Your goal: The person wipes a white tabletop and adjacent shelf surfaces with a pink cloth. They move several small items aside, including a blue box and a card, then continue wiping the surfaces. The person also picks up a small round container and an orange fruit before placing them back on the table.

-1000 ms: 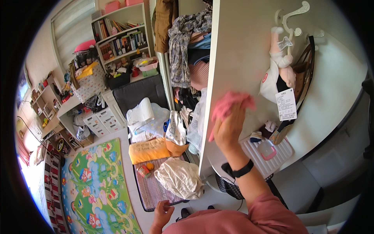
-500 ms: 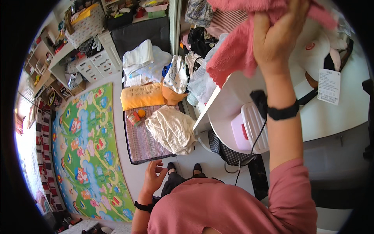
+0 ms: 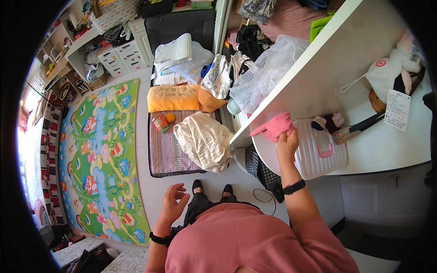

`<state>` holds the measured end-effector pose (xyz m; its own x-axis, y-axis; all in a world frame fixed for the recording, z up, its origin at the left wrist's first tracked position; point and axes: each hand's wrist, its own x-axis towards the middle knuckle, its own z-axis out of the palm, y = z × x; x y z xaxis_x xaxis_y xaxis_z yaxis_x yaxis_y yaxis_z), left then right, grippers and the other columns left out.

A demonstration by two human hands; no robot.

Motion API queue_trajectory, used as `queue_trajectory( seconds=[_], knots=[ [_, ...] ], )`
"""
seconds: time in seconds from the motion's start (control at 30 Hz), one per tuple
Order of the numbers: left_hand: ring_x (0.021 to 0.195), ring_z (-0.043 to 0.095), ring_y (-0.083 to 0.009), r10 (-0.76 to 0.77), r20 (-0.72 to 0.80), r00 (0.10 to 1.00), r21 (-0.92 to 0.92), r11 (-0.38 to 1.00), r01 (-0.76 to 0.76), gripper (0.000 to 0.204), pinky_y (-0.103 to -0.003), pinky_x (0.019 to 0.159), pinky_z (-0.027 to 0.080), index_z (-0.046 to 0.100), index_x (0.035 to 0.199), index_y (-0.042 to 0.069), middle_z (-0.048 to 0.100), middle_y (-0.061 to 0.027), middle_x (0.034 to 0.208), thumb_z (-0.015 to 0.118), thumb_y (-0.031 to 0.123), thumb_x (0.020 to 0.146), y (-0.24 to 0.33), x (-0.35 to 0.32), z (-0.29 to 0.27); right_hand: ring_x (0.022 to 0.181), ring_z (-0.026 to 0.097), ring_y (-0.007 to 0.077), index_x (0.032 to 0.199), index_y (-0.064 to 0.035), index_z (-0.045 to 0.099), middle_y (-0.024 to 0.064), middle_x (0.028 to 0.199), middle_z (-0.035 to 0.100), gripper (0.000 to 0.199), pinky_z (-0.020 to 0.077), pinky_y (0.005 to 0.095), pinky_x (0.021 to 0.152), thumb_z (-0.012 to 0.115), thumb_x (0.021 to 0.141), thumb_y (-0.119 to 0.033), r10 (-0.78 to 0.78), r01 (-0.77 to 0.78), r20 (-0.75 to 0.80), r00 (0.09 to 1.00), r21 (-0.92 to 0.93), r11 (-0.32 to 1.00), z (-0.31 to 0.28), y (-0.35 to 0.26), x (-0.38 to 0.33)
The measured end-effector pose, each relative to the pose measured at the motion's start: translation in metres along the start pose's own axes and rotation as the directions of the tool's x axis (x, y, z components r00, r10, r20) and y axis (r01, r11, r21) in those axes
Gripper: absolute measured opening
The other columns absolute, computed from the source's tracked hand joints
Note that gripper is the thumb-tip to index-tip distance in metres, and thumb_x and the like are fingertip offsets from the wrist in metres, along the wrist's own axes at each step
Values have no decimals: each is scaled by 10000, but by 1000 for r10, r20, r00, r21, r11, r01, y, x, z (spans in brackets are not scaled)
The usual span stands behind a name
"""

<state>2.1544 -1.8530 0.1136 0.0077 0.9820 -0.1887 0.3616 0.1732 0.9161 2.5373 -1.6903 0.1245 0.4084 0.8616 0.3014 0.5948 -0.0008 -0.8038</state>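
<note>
My right hand (image 3: pixel 287 144) is closed on a fuzzy pink cloth (image 3: pixel 276 127), bunched up over the edge of the white desk (image 3: pixel 265 148). Just beside it, a lidded storage box (image 3: pixel 314 157) with clear ribbed sides and a pink handle stands on the desk. Dark and pale rolled socks (image 3: pixel 325 121) lie at the box's far edge. Low in front of my body hangs my left hand (image 3: pixel 174 203), holding nothing, its fingers loosely bent and apart. It is above the floor, near the corner of the folding bed.
The folding bed (image 3: pixel 175 166) bears a cream cloth (image 3: pixel 203 142), a yellow pillow (image 3: pixel 172 98), folded linens and a small can. A white upright panel (image 3: pixel 314 59) divides the desk from a shelf of clothes. A colourful play mat (image 3: pixel 102 164) covers the floor at left.
My right hand has come down and nearer to my body with the pink cloth, which now hangs gathered beside the box. My left hand stays low with loose fingers.
</note>
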Motion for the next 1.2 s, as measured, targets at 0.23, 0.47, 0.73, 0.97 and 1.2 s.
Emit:
queue_trajectory(
  seconds=[0.23, 0.47, 0.73, 0.97, 1.2],
  knots=[
    [844, 687, -194, 187, 198, 962, -43, 982, -182, 395, -306, 755, 564, 568, 1209, -42, 624, -133, 1007, 709, 53, 853, 47, 46, 56, 989, 679, 254, 1225, -18, 534, 104, 1137, 642, 309, 601, 415, 850, 590, 941, -127, 441, -721, 590, 676, 653, 231, -15, -18, -15],
    [872, 684, -220, 145, 208, 967, 22, 988, -153, 404, -315, 784, 564, 572, 1209, -36, 625, -147, 1019, 712, 59, 843, 40, 30, 84, 1030, 650, 249, 1159, -55, 544, 111, 1152, 627, 256, 577, 460, 893, 627, 918, -80, 212, -366, 329, 920, 916, 163, -35, -43, 64],
    [880, 691, -192, -44, -25, 999, 95, 994, 47, 387, -313, 797, 564, 581, 1213, -9, 677, -121, 994, 700, 45, 848, 14, 1, 72, 1013, 630, 228, 1106, -94, 506, 62, 1138, 580, 355, 575, 460, 835, 669, 840, 76, 259, -239, 132, 957, 866, 439, -3, 26, 80],
    [835, 688, -192, -94, -63, 994, 103, 990, 100, 378, -313, 758, 565, 582, 1193, -20, 667, -125, 969, 704, 38, 840, 14, -28, 67, 1046, 622, 224, 1211, -98, 500, 70, 1182, 581, 400, 564, 479, 876, 617, 866, 66, 612, -520, 329, 719, 840, 158, 11, 72, 70],
    [874, 667, -158, -69, -47, 997, 131, 989, 75, 377, -299, 793, 551, 581, 1223, 1, 670, -91, 978, 697, 45, 866, 13, -26, 62, 992, 627, 214, 1097, -45, 520, 77, 1090, 590, 313, 586, 425, 845, 685, 850, 51, 131, -111, 61, 990, 899, 425, -23, -54, 61]
  ],
)
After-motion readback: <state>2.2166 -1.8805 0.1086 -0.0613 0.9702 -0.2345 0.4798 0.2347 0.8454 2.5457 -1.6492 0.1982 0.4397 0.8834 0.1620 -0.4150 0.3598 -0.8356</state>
